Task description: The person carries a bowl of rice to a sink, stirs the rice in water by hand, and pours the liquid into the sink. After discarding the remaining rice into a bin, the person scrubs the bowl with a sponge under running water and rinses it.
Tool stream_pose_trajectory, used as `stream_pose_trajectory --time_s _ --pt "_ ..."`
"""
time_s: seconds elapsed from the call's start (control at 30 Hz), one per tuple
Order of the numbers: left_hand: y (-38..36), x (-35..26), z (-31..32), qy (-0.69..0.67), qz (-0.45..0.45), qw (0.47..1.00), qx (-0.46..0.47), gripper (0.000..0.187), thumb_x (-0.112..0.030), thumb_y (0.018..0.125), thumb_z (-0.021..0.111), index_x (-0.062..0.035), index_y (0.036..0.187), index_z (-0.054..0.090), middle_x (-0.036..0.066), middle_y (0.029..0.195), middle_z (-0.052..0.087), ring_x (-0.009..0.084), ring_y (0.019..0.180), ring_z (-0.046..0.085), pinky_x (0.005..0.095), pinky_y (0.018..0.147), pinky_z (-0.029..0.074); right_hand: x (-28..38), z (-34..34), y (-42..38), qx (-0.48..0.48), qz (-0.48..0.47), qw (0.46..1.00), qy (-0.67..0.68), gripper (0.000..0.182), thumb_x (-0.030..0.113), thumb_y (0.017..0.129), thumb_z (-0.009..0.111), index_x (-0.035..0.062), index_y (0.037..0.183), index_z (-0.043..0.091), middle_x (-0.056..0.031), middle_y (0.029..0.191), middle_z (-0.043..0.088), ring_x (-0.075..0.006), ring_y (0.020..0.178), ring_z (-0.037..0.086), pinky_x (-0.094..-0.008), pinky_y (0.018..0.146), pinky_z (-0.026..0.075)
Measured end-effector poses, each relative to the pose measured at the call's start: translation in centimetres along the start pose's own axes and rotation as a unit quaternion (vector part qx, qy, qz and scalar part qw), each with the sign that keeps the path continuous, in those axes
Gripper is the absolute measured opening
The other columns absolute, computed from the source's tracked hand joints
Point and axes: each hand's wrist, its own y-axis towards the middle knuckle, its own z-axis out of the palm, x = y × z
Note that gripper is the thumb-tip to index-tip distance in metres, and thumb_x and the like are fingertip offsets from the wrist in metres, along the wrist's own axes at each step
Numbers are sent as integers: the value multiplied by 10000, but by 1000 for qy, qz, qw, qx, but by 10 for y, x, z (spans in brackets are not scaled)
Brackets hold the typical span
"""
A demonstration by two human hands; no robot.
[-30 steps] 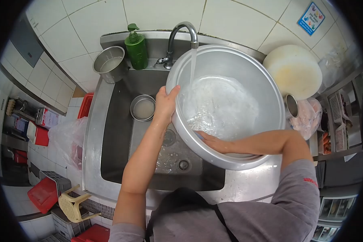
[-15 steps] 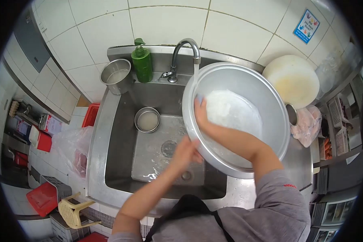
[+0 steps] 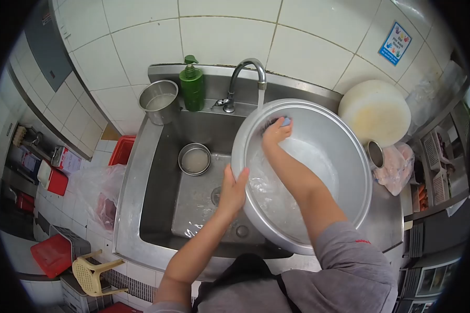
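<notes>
A large silver metal basin (image 3: pixel 324 208) leans over the right side of the sink, its open mouth toward me. My left hand (image 3: pixel 232 192) grips the basin's left rim, thumb up along the edge. Inside the basin, my right hand (image 3: pixel 277 134) is closed on a small scrubber (image 3: pixel 286 122) with a blue part, pressed to the upper left wall. The fingers hide most of the scrubber. Water runs from the curved faucet (image 3: pixel 250 63) at the basin's upper left rim. Wet streaks and a little water lie inside the basin.
In the steel sink (image 3: pixel 156 208) sits a small round pan (image 3: pixel 194 159) of cloudy liquid. A metal pot (image 3: pixel 159 103) and green pump bottle (image 3: pixel 192 88) stand at the back left. At right are a round white board (image 3: pixel 375 112) and a bag of raw meat (image 3: pixel 395 169).
My left hand has moved up and taken hold of the basin's rim. My right hand has shifted across the inner wall, and the basin sits lower in view with less white suds showing.
</notes>
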Motion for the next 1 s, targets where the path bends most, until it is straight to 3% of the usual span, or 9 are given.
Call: stream_pose_trajectory --time_s 0.17,0.3,0.4,0.53,0.57,0.63,0.73,0.87,1.0 --pt "29 -12 -3 -66 -76 994 45 335 -177 824 567 33 1055 444 120 944 547 173 909 515 301 790 409 -23 -30 -46 175 -85 981 -14 568 314 878 393 -47 1291 246 -289 1302 284 -381 1222 269 -402 1013 210" --pt "46 -15 6 -101 -11 993 -53 293 -116 795 570 30 1014 441 138 962 537 184 871 521 312 754 426 0 -146 -80 673 -19 728 -131 544 360 882 337 -39 1250 298 -265 1194 397 -376 1151 365 -365 971 270" --pt "13 0 14 -30 -11 995 -91 351 -87 771 556 31 1061 398 133 948 509 204 863 515 322 765 423 23 -153 -80 672 45 726 -140 542 350 888 306 -43 1260 288 -281 1207 385 -373 1148 371 -371 970 271" --pt "-59 15 23 111 55 992 -24 446 -89 775 587 28 1109 316 138 956 496 210 832 533 313 680 461 -28 -19 -46 244 -56 955 -161 496 325 886 306 -35 1225 345 -309 1244 345 -422 1183 297 -457 983 247" --pt "-66 8 19 115 55 991 -28 446 -89 775 587 28 1109 316 138 956 496 210 832 533 313 680 461 -43 -4 -9 228 -233 915 -238 517 333 872 373 -35 1235 342 -307 1229 365 -393 1189 309 -465 968 270" --pt "-75 -11 10 -87 -128 984 88 445 -103 779 603 24 1088 310 144 952 492 185 772 552 265 508 476 -14 13 20 20 -22 998 -63 573 309 855 410 -49 1278 264 -325 1253 317 -418 1176 307 -448 977 257" --pt "-15 -14 6 -5 -109 994 32 376 -96 778 603 1 1043 356 115 931 502 154 738 548 230 486 459 -37 24 11 92 -82 988 -93 556 323 839 470 -43 1236 341 -298 1208 396 -378 1133 392 -433 938 320" --pt "24 -2 17 32 49 997 -41 379 -19 713 580 13 1030 376 119 929 504 175 806 537 279 679 462 -10 -82 -58 515 -168 840 19 469 280 835 456 -29 1186 419 -277 1077 491 -439 1046 424 -429 934 317" --pt "26 -5 21 -39 22 996 -73 419 -3 634 544 38 1025 399 142 943 495 194 843 516 298 748 425 -21 -188 2 729 -423 508 -179 454 279 800 528 37 1172 433 -207 1239 389 -389 1116 387 -431 935 328"
